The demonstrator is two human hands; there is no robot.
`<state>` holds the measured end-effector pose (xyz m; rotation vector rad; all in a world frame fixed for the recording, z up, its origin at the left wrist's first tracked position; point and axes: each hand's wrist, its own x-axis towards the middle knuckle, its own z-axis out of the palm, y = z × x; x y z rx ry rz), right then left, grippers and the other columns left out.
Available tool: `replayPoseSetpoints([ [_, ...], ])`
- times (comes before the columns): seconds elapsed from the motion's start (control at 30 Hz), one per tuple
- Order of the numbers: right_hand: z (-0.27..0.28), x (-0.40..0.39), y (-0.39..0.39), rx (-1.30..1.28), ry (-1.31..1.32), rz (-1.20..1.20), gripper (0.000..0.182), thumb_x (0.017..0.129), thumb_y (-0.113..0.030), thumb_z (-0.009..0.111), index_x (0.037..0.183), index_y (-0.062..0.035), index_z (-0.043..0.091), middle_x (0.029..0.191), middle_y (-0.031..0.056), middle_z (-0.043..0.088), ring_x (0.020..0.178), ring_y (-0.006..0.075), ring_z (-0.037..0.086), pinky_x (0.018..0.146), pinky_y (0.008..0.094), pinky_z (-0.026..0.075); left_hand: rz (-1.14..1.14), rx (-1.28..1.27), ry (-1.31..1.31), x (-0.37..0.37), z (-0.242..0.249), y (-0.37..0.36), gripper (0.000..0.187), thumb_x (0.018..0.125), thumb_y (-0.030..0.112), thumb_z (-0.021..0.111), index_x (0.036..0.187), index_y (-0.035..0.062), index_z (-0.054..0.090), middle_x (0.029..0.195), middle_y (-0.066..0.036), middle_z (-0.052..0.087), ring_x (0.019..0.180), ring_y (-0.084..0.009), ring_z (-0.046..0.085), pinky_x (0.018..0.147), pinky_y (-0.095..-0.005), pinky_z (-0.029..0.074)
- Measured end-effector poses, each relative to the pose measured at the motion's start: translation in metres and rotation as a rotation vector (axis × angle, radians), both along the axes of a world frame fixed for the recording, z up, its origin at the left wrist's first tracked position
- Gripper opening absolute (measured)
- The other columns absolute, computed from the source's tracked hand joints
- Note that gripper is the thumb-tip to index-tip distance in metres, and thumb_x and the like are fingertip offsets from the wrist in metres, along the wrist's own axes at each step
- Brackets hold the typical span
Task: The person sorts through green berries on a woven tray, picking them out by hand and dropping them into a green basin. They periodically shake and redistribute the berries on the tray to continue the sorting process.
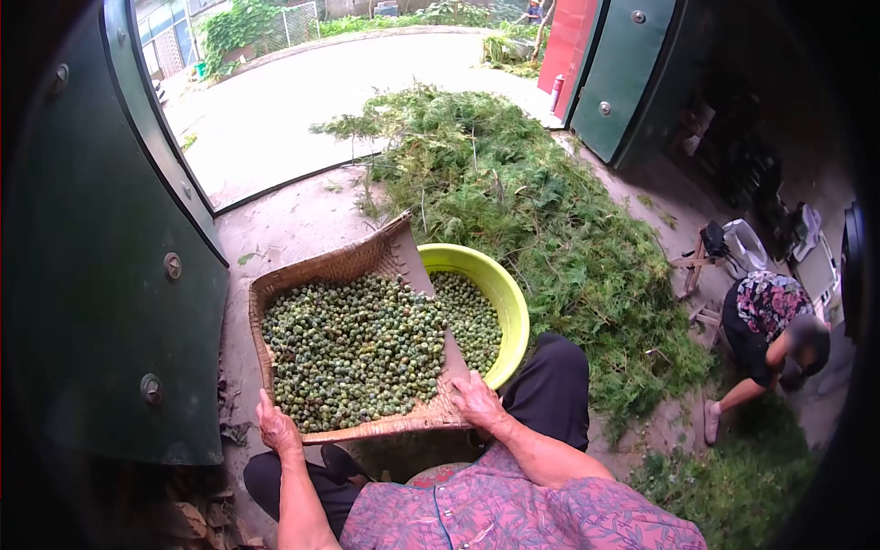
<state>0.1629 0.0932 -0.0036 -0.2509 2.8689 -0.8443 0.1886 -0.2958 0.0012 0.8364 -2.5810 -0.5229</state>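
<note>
A woven winnowing basket full of small round green seed cones is held out in front of me, over my lap. My left hand grips its near left corner, fingers closed on the rim. At the near right edge my right hand is closed on the rim too. The basket's right side overlaps a yellow-green plastic basin, which holds more of the same cones. Part of the basin is hidden behind the basket.
A large heap of cut evergreen branches spreads ahead and to the right. Another person bends over at the right, near more branches. Green metal doors stand on both sides of the bright doorway. Firewood lies at lower left.
</note>
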Motion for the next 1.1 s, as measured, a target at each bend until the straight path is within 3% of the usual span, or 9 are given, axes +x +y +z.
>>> replayPoseSetpoints([
  [0.17, 0.001, 0.000, 0.001, -0.035, -0.011, -0.022, 0.035, 0.080, -0.021, 0.061, 0.111, -0.0080, 0.054, 0.104, 0.0250, 0.047, 0.097, 0.0419, 0.054, 0.082, 0.0472, 0.046, 0.042, 0.027, -0.042, -0.001, 0.005, 0.004, 0.047, 0.085, 0.001, 0.053, 0.131, 0.0123, 0.048, 0.110, -0.012, 0.058, 0.094, -0.0339, 0.060, 0.075, -0.0425, 0.048],
  [0.23, -0.010, -0.005, 0.008, -0.207, 0.023, -0.070, 0.044, 0.079, -0.023, 0.063, 0.117, -0.0041, 0.052, 0.107, 0.0252, 0.051, 0.101, 0.0411, 0.053, 0.085, 0.0459, 0.046, 0.043, 0.019, -0.043, -0.001, 0.007, 0.004, 0.048, 0.085, 0.001, 0.053, 0.131, 0.0123, 0.048, 0.111, -0.012, 0.058, 0.094, -0.0339, 0.060, 0.075, -0.0426, 0.048],
  [0.4, -0.002, -0.013, 0.012, -0.348, -0.028, -0.227, 0.053, 0.077, -0.024, 0.065, 0.120, 0.0024, 0.048, 0.107, 0.0273, 0.058, 0.105, 0.0399, 0.055, 0.089, 0.0431, 0.045, 0.044, -0.082, -0.048, -0.002, -0.002, 0.001, 0.052, 0.086, 0.003, 0.052, 0.135, 0.0148, 0.042, 0.118, -0.011, 0.055, 0.096, -0.0334, 0.060, 0.077, -0.0433, 0.049],
  [0.47, 0.000, -0.016, 0.013, -0.346, -0.286, -0.252, 0.062, 0.079, -0.026, 0.065, 0.128, 0.0060, 0.044, 0.121, 0.0249, 0.055, 0.114, 0.0333, 0.053, 0.096, 0.0355, 0.042, 0.049, -0.043, -0.125, -0.002, 0.005, 0.003, 0.053, 0.087, 0.003, 0.051, 0.137, 0.0156, 0.040, 0.119, -0.012, 0.054, 0.098, -0.0335, 0.059, 0.077, -0.0437, 0.049],
  [0.5, -0.011, -0.016, 0.014, -0.349, -0.287, -0.254, 0.062, 0.079, -0.026, 0.065, 0.128, 0.0060, 0.044, 0.121, 0.0249, 0.055, 0.114, 0.0333, 0.053, 0.096, 0.0355, 0.042, 0.053, -0.001, -0.199, -0.003, 0.010, 0.006, 0.054, 0.087, 0.003, 0.050, 0.138, 0.0164, 0.038, 0.120, -0.012, 0.053, 0.099, -0.0336, 0.059, 0.077, -0.0441, 0.049],
  [0.57, -0.045, -0.017, 0.017, -0.411, -0.099, -0.294, 0.055, 0.077, -0.026, 0.067, 0.121, 0.0028, 0.049, 0.101, 0.0251, 0.063, 0.097, 0.0378, 0.061, 0.084, 0.0417, 0.048, 0.036, -0.009, -0.194, -0.003, 0.000, 0.000, 0.056, 0.086, 0.002, 0.048, 0.139, 0.0165, 0.037, 0.119, -0.013, 0.053, 0.099, -0.0338, 0.059, 0.077, -0.0445, 0.048],
  [0.7, -0.059, -0.022, 0.020, -0.604, -0.236, -0.346, 0.052, 0.077, -0.026, 0.067, 0.118, 0.0033, 0.053, 0.101, 0.0231, 0.064, 0.094, 0.0341, 0.063, 0.083, 0.0395, 0.049, -0.049, -0.070, -0.153, 0.003, -0.003, -0.007, 0.060, 0.083, -0.001, 0.046, 0.139, 0.0160, 0.036, 0.114, -0.013, 0.054, 0.098, -0.0343, 0.058, 0.077, -0.0449, 0.048],
  [0.77, -0.048, -0.024, 0.020, -0.583, -0.357, -0.344, 0.045, 0.084, -0.012, 0.062, 0.125, 0.0045, 0.050, 0.108, 0.0113, 0.063, 0.089, 0.0138, 0.060, 0.078, 0.0289, 0.050, -0.056, -0.072, -0.188, 0.003, 0.001, -0.010, 0.060, 0.082, -0.002, 0.046, 0.139, 0.0158, 0.036, 0.113, -0.013, 0.054, 0.097, -0.0346, 0.058, 0.077, -0.0448, 0.048],
  [1.1, -0.047, -0.024, 0.019, -0.696, -0.360, -0.368, 0.043, 0.085, -0.011, 0.061, 0.124, 0.0035, 0.051, 0.107, 0.0113, 0.064, 0.088, 0.0143, 0.062, 0.077, 0.0288, 0.051, 0.011, -0.068, -0.176, 0.002, 0.006, 0.000, 0.058, 0.082, -0.001, 0.046, 0.137, 0.0173, 0.039, 0.112, -0.012, 0.056, 0.093, -0.0351, 0.060, 0.075, -0.0450, 0.048],
])
